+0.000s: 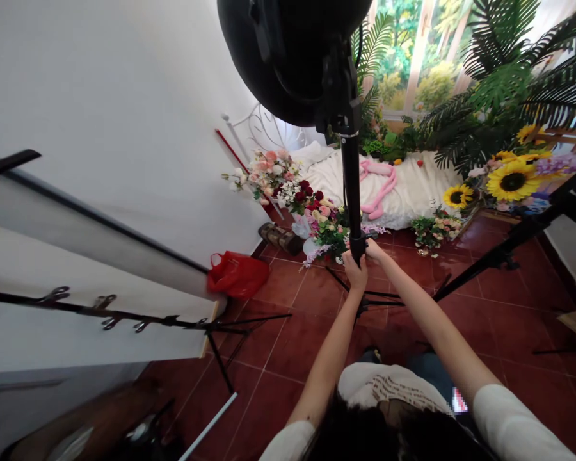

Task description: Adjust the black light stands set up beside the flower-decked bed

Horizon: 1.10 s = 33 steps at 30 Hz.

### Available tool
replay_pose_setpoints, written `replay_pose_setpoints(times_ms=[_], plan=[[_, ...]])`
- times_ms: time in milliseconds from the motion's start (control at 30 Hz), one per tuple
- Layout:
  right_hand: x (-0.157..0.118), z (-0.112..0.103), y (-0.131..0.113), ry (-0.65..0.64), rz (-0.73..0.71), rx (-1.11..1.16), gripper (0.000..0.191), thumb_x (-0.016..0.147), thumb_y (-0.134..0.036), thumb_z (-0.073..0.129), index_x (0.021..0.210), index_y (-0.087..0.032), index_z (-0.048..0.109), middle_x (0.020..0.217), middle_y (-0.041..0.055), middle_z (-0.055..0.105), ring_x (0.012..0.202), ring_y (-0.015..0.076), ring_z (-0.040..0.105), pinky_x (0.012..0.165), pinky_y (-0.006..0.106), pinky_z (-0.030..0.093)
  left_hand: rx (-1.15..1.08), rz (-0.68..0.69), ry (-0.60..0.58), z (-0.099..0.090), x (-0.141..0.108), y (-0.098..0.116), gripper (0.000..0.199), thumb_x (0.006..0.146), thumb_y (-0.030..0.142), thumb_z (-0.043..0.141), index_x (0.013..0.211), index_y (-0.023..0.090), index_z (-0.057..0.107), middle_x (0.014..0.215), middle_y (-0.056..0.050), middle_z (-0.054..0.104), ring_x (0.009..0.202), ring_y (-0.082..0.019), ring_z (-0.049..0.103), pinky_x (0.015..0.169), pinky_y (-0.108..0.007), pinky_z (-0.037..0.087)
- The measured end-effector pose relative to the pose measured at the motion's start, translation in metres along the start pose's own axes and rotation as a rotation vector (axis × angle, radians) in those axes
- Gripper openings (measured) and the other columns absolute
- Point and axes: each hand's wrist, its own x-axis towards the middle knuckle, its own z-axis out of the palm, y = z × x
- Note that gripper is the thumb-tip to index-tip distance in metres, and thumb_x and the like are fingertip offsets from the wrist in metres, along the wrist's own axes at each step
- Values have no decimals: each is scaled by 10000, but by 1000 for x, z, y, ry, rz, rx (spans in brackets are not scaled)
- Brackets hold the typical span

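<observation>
The upper edge of the view cuts off the large, rounded black lamp head (278, 61), which sits on top of the black tubular light stand (350, 182). The stand rises upright in front of the white-covered bed (415, 192), hiding part of it and of the pink plush strip (381, 186) lying there. Dark hair at the bottom covers part of the person's white printed shirt (398, 387).

Both bare forearms stretch forward and converge on the stand. The left hand (356, 271) wraps around the pole just below its black collar (358, 244), fingers closed on it. The right hand (373, 250) is at the collar, beside the small black knob (370, 236); its fingers are partly hidden behind the pole, so how firmly it grips cannot be told. Multicoloured artificial flowers (324, 218) stand left of the pole, near the hands.
</observation>
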Motion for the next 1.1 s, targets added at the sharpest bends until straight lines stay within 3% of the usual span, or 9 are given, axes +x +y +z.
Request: replay_pose_setpoints(times_ms=[167, 367, 667, 933, 1100], plan=[[-7, 1, 10, 66, 178, 288, 335, 684, -394, 762, 651, -205, 488, 550, -57, 507, 522, 88, 466, 555, 215, 465, -1, 38, 13, -2, 2, 3, 590, 941, 644, 324, 1082, 122, 561, 1052, -183, 584, 1029, -262, 586, 929, -398, 477], [-9, -3, 22, 119, 131, 376, 357, 747, -505, 701, 711, -211, 501, 623, -38, 564, 583, 109, 539, 621, 230, 505, 17, 40, -7, -2, 2, 0, 593, 937, 646, 326, 1075, 124, 570, 1056, -184, 591, 1040, -265, 596, 928, -398, 485], [-16, -8, 27, 130, 99, 403, 374, 657, -426, 799, 788, -219, 516, 651, -68, 562, 565, 87, 526, 586, 206, 486, 17, 66, 19, 1, 3, -4, 575, 939, 638, 338, 1067, 128, 571, 1040, -176, 591, 1022, -252, 598, 917, -382, 486], [-5, -20, 6, 72, 360, 238, 278, 683, -222, 760, 669, -212, 483, 496, -71, 488, 438, 75, 464, 474, 194, 434, -5, 41, 0, 1, 3, -4, 610, 928, 669, 324, 1072, 129, 570, 1051, -181, 587, 1029, -258, 603, 915, -384, 488], [1, -17, 1, 177, 274, -22, 275, 660, -154, 679, 583, -216, 422, 449, -69, 449, 409, 70, 404, 422, 198, 379, 3, 44, -4, 0, 2, -2, 621, 930, 669, 314, 1079, 121, 565, 1059, -187, 591, 1028, -260, 599, 916, -384, 487]])
